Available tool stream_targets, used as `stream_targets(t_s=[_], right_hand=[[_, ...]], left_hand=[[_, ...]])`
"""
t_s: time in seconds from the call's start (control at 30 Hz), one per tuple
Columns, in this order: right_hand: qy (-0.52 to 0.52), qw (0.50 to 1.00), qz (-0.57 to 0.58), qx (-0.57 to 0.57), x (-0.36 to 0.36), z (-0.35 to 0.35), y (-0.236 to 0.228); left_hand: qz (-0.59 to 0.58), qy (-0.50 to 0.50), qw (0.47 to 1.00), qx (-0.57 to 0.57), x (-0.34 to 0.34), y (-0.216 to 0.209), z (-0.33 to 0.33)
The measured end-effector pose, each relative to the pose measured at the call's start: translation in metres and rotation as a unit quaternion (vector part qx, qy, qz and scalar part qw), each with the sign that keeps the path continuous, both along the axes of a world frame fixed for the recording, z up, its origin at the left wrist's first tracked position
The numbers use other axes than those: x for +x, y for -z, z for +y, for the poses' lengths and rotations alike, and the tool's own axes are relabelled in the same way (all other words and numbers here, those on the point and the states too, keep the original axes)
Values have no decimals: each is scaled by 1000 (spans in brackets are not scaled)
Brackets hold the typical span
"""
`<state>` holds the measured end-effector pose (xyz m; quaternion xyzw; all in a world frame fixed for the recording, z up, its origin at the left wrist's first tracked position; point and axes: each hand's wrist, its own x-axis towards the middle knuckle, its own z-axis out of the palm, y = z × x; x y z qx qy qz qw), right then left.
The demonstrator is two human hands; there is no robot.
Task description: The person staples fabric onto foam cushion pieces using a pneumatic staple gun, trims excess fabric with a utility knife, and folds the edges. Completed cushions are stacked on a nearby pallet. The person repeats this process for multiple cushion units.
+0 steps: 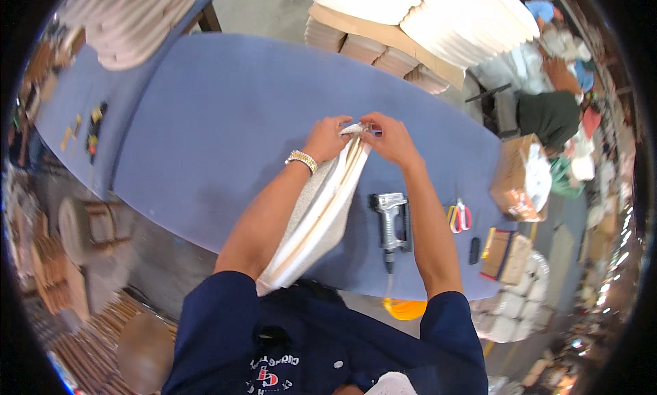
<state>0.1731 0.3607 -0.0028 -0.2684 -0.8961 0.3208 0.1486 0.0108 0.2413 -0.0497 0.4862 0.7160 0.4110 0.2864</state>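
A padded seat panel [320,220] stands on its edge in front of me, its near end against my body. Grey fabric covers one side, and white padding and a thin wooden edge show along its rim. At the far corner, my left hand [328,140] pinches the grey fabric [354,129], a gold watch on its wrist. My right hand [388,136] is closed on the same fabric corner from the other side; its fingertips are partly hidden. To the right of the panel a silver staple gun [391,220] lies on the blue table [226,121].
Red-and-yellow scissors [459,218], a small black object [474,250] and a staple box [506,255] lie at the right. An open carton [519,179] stands beyond them. White padded panels [472,18] are stacked behind; more panels [130,25] and a screwdriver [96,131] are left. An orange hose [405,309] hangs nearby.
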Motion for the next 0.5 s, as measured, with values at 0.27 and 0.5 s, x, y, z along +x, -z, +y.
stream_targets(t_s=[0.27, 0.5], right_hand=[[-162, 900, -386, 122, -13, 13, -57], [-159, 915, -345, 132, 9, 13, -41]], left_hand=[[-121, 20, 992, -16, 48, -11, -12], [-64, 33, 997, 8, 68, 3, -1]])
